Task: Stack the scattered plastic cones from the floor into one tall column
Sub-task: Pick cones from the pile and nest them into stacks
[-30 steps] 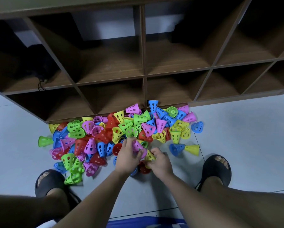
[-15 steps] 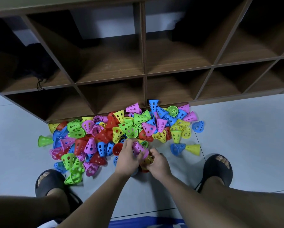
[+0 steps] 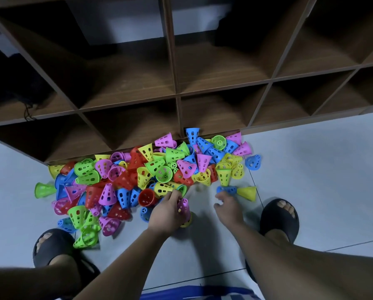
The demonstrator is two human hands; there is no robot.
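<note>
The left hand (image 3: 170, 211) grips the stack (image 3: 184, 210); the open right hand (image 3: 228, 204) is nearer the blue cone (image 3: 230, 189), which lies on its side.

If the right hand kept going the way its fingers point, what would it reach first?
Most likely the blue cone just beyond the right hand's fingertips, lying joined to a yellow cone. The hand is blurred, so depth and exact heading are uncertain.

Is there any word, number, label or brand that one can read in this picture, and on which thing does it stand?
None: no readable text on the cones, the shelf, the sandals or the floor.
</note>
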